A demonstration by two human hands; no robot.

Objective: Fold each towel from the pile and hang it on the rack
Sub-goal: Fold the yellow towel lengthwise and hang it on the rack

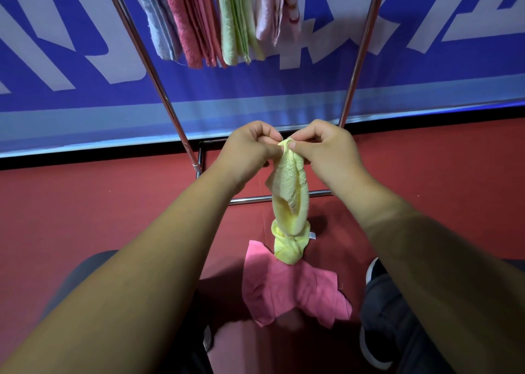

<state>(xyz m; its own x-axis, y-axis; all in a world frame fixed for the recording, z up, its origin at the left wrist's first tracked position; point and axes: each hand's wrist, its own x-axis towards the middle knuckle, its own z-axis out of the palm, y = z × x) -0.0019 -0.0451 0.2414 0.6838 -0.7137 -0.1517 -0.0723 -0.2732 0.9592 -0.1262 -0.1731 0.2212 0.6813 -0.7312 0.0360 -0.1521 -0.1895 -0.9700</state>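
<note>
A yellow towel [289,203] hangs bunched in the air in front of me. My left hand [250,149] and my right hand [324,146] pinch its top edge side by side, fingertips almost touching. Its lower end dangles just above a crumpled pink towel [292,291] lying on the red floor. The metal rack [159,84] stands ahead, its two slanted poles rising left and right. Folded towels hang from its top: a light blue one [159,24], a dark pink one [190,24], a green one [235,24] and a pale pink one [278,10].
A blue and white banner [85,61] covers the wall behind the rack. The rack's base bar [250,199] lies across the red floor [99,203] below my hands. My dark trouser legs and a shoe [375,271] flank the pink towel.
</note>
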